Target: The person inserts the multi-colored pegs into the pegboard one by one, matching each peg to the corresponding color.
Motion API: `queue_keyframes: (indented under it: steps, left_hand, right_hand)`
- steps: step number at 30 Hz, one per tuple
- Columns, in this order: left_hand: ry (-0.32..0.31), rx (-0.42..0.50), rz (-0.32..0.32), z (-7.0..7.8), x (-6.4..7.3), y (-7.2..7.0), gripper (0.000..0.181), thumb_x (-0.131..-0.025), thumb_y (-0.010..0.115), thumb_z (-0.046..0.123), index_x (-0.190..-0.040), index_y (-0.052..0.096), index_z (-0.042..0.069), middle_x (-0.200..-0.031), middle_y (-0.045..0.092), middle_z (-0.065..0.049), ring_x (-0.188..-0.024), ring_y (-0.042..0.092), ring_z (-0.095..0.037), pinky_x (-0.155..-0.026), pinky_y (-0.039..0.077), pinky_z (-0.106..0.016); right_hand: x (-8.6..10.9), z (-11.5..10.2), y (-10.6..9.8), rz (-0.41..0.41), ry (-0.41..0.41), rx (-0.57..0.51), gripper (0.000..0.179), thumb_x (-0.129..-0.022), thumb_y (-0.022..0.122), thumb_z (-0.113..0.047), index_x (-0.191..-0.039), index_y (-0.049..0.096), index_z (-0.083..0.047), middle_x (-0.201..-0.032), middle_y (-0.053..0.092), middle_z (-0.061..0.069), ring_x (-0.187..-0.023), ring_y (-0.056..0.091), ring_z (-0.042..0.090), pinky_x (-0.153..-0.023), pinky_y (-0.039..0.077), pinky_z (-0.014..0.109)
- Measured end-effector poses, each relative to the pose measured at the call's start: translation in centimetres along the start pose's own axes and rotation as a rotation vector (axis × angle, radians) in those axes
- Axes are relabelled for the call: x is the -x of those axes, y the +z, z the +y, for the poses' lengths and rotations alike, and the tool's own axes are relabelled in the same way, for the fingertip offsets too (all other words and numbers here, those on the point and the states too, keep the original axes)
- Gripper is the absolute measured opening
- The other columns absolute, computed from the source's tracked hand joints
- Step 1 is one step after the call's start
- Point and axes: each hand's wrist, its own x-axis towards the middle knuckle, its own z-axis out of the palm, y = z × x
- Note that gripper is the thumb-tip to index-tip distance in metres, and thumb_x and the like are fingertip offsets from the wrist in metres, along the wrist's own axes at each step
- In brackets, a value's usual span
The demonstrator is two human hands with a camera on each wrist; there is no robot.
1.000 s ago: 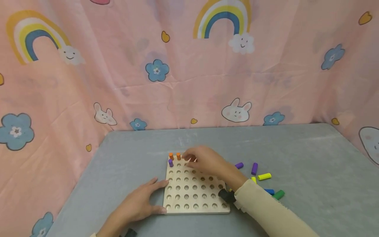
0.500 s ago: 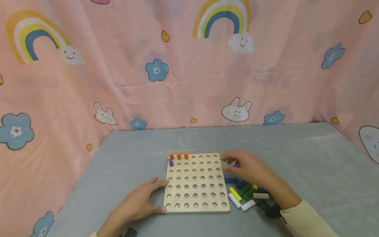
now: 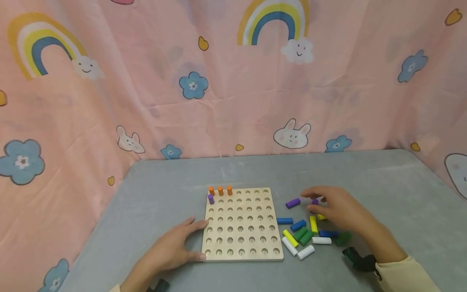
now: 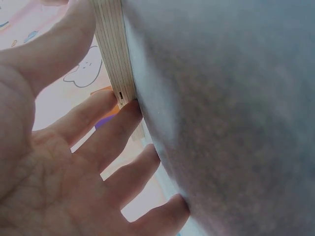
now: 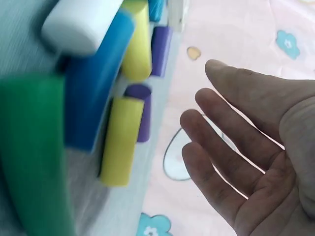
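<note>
A square wooden pegboard [image 3: 244,229] with rows of round holes lies on the table. Three orange pegs [image 3: 220,191] stand in its back row, and one purple peg [image 3: 211,199] stands in the row in front, at the left. My left hand [image 3: 171,247] rests against the board's left edge, its fingers extended; the left wrist view shows fingertips [image 4: 129,105] by the board's side. Over the loose pegs at the right is my right hand [image 3: 339,209], fingers spread around but apart from a lying purple peg [image 3: 314,201]. Nothing is held in it in the right wrist view.
Right of the board lie another purple peg [image 3: 293,203], blue pegs [image 3: 298,225], green pegs [image 3: 305,237], yellow pegs [image 3: 313,224] and white pegs [image 3: 305,252]. A pink patterned curtain [image 3: 233,89] hangs behind the grey table [image 3: 175,182].
My right hand has left the board's back row, where a third orange peg now shows standing, and moved right over the loose pegs. The left hand stays at the board's edge.
</note>
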Motion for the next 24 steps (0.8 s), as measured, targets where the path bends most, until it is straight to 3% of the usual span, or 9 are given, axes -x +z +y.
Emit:
queue_keyframes:
  steps: [14, 24]
  left_hand:
    - [-0.005, 0.002, 0.001, 0.0, -0.1, -0.1, 0.083, -0.064, 0.089, 0.043, -0.14, 0.056, 0.033, -0.156, 0.043, -0.015, -0.139, 0.043, -0.047, -0.107, 0.038, -0.068]
    - [-0.003, 0.009, -0.013, -0.1, -0.1, 0.1, 0.084, -0.065, 0.089, 0.045, -0.141, 0.056, 0.033, -0.156, 0.043, -0.015, -0.139, 0.041, -0.051, -0.106, 0.036, -0.071]
  right_hand:
    - [-0.7, 1.9, 0.6, -0.035, 0.012, 0.092, 0.03, -0.088, 0.071, -0.005, -0.117, 0.071, -0.011, -0.121, 0.071, 0.015, -0.118, 0.062, 0.043, -0.096, 0.05, 0.062]
    - [-0.9, 2.2, 1.2, -0.037, 0.041, 0.144, 0.026, -0.086, 0.075, -0.01, -0.112, 0.073, -0.008, -0.112, 0.073, 0.011, -0.109, 0.066, 0.037, -0.094, 0.051, 0.06]
